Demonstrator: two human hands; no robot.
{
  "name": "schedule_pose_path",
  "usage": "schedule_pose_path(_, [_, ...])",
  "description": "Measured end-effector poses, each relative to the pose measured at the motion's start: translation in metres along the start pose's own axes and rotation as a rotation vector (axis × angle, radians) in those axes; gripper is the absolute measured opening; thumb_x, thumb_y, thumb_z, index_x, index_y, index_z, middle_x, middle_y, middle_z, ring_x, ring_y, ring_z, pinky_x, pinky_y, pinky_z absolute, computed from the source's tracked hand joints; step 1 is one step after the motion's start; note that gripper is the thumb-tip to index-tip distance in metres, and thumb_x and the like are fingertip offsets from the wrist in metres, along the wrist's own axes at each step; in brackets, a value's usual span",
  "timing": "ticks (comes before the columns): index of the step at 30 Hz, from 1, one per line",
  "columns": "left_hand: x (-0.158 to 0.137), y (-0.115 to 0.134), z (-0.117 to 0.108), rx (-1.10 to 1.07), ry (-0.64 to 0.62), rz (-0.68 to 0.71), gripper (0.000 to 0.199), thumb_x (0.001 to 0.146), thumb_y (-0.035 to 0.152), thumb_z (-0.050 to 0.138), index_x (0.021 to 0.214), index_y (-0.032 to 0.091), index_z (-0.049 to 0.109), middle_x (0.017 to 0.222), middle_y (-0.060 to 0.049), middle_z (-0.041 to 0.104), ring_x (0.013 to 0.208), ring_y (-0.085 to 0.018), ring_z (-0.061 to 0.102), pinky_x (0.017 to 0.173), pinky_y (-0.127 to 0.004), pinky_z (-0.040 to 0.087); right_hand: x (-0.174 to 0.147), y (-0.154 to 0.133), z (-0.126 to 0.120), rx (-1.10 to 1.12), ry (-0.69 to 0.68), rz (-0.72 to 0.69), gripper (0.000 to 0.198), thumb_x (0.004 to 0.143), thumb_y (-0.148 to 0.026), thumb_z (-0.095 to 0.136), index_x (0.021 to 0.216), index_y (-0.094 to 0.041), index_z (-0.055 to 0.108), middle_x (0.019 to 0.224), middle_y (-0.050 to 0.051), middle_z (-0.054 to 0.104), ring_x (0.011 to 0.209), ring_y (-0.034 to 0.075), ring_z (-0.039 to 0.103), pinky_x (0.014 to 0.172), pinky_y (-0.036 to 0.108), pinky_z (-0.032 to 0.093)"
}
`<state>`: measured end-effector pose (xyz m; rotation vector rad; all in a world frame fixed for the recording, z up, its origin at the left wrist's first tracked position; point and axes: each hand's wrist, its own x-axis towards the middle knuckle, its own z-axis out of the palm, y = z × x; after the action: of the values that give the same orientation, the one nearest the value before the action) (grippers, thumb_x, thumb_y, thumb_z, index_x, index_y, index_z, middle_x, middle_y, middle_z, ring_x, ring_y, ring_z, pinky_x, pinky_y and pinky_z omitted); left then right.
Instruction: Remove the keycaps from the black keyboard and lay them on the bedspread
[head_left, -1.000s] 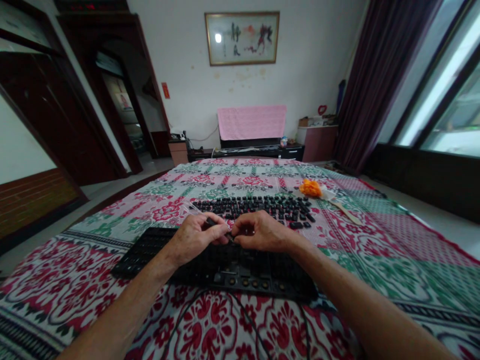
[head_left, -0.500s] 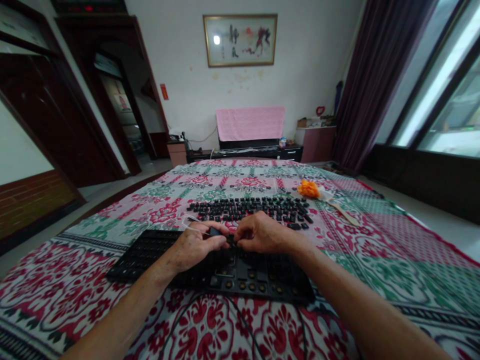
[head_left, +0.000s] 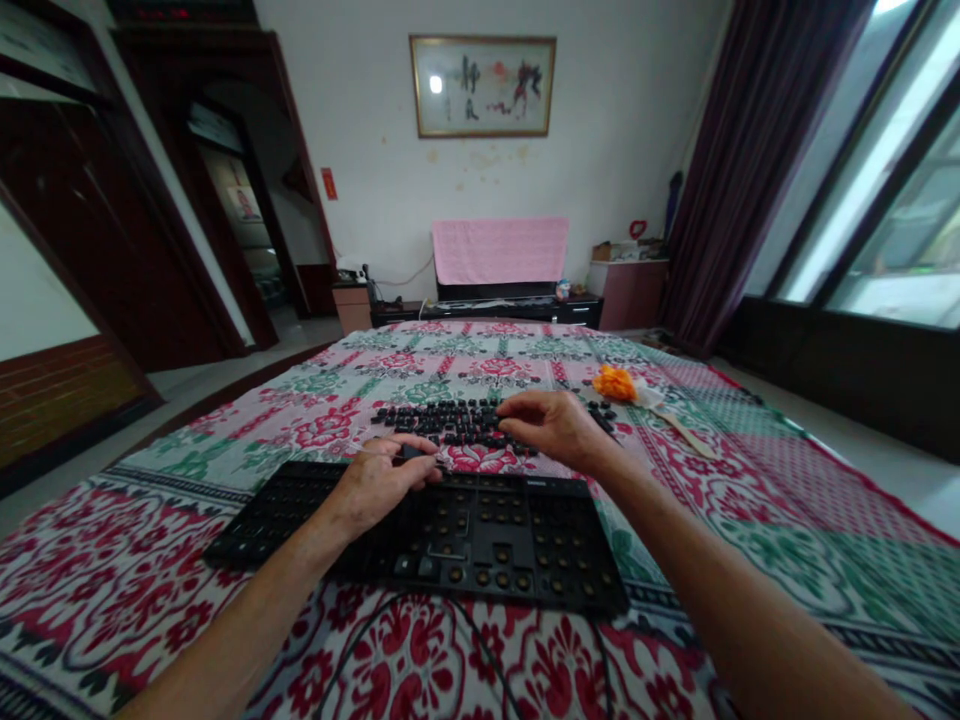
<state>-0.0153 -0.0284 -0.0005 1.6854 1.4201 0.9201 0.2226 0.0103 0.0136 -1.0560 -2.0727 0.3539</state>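
A black keyboard (head_left: 480, 590) lies across the cloth, tilted slightly. Keycaps cover its left part, while bare switches show over much of the right. My left hand (head_left: 382, 485) is above the keyboard's back edge, its fingers closed around what looks like a wire keycap puller (head_left: 411, 453), with a dark body and thin pale wire. Farther back, my right hand (head_left: 551, 425) reaches over rows of loose black keycaps (head_left: 442, 415). Its thumb and index finger come together at the keycaps; whatever they hold is too small to make out. This hand hides part of the rows.
The patterned cloth (head_left: 315, 600) covers the table. An orange fluffy duster (head_left: 615, 382) with a pale handle lies right of the keycaps. A black cable (head_left: 480, 640) runs from the keyboard's near edge. Beyond the table, a pink cloth (head_left: 501, 250) hangs over a dark screen.
My right hand has moved away from the left hand and the keyboard, back and right, over the loose keycaps. My left hand has shifted slightly left, still holding the puller.
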Motion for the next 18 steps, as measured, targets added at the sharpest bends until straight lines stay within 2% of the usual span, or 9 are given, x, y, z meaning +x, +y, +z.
schedule_pose_path(2, [0.000,0.002,0.000,0.001,0.013,-0.001,0.031,0.070,0.034,0.057,0.093,0.014,0.059,0.073,-0.006,0.070,0.068,-0.015,0.064,0.065,-0.025,0.048,0.000,0.013,-0.005,-0.036,0.067,0.072,0.020,0.072,-0.023,0.054,0.086,-0.017,0.067,0.076,0.002,0.068,0.065,0.012,0.059,0.062,0.023,0.045])
schedule_pose_path(4, [-0.001,0.003,0.001,0.002,0.003,-0.002,0.030,0.071,0.033,0.056,0.094,0.013,0.059,0.073,-0.006,0.070,0.068,-0.015,0.064,0.064,-0.025,0.048,-0.002,0.024,-0.004,-0.091,0.058,0.097,0.019,0.071,-0.021,0.054,0.084,-0.018,0.068,0.078,0.001,0.068,0.067,0.012,0.060,0.064,0.023,0.046])
schedule_pose_path(12, [-0.004,0.010,0.003,0.004,0.007,-0.017,0.029,0.071,0.032,0.057,0.092,0.013,0.060,0.070,-0.005,0.070,0.065,-0.015,0.064,0.061,-0.023,0.048,-0.005,0.032,0.023,-0.308,-0.191,-0.056,0.017,0.071,-0.020,0.055,0.079,-0.020,0.070,0.079,0.001,0.069,0.072,0.013,0.061,0.067,0.021,0.041])
schedule_pose_path(18, [-0.003,0.011,-0.007,-0.038,0.055,0.012,0.033,0.069,0.036,0.059,0.093,0.013,0.059,0.071,-0.006,0.069,0.067,-0.016,0.064,0.064,-0.026,0.049,-0.006,0.033,0.023,-0.428,-0.310,-0.015,0.019,0.070,-0.020,0.055,0.080,-0.022,0.070,0.077,0.001,0.069,0.072,0.015,0.061,0.065,0.021,0.039])
